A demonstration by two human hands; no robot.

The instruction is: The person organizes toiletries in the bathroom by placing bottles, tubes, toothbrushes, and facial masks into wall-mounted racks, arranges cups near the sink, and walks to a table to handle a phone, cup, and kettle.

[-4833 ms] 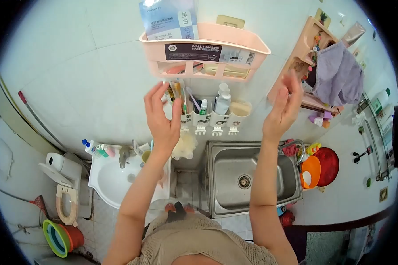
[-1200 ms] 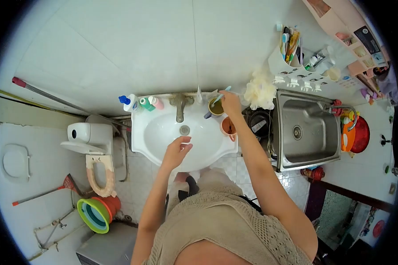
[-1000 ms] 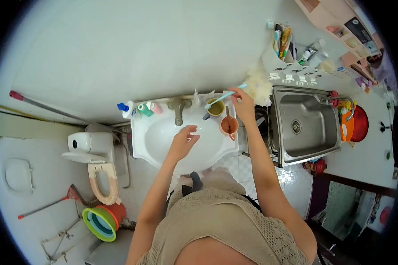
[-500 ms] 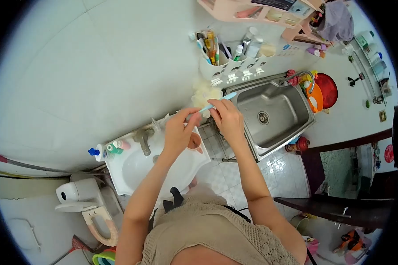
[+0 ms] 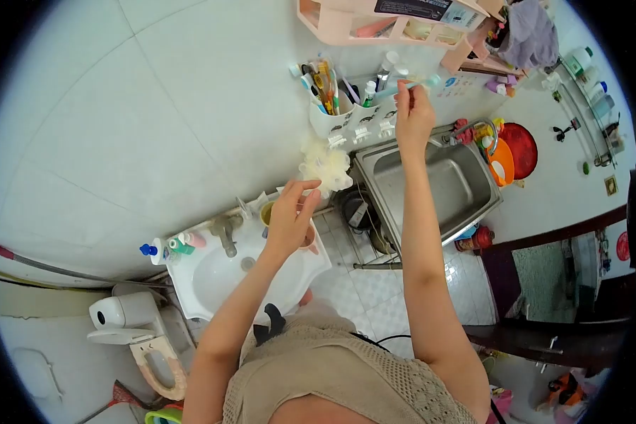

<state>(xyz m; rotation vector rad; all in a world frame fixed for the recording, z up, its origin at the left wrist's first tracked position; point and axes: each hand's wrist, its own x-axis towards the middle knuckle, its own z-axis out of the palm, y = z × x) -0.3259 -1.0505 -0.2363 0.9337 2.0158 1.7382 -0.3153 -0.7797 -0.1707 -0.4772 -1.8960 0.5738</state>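
My right hand (image 5: 415,116) is raised in front of the wall holder, its fingers pinched on a slim light-blue toothbrush (image 5: 425,83). The toothbrush lies nearly level, tilted up to the right; its bristles cannot be made out. Behind it, the white wall holder (image 5: 330,126) carries toothbrushes (image 5: 323,85), a small green-and-white tube (image 5: 369,94) and bottles, partly hidden by my hand. Over the right side of the white washbasin (image 5: 212,286), my left hand (image 5: 290,215) is open with its fingers apart and nothing in them. A cream bath puff (image 5: 326,166) hangs just beyond its fingertips.
The steel sink (image 5: 452,187) stands at right, with an orange basin (image 5: 500,162) and a red basin (image 5: 519,150) beside it. Above is a pink shelf (image 5: 332,28). Bottles (image 5: 180,245) line the washbasin's back edge by the tap (image 5: 226,237). At lower left is a toilet (image 5: 164,367).
My right hand has moved up and right, away from my left hand, carrying the toothbrush towards the wall holder. The left hand has let go of it and lowered slightly, fingers apart.
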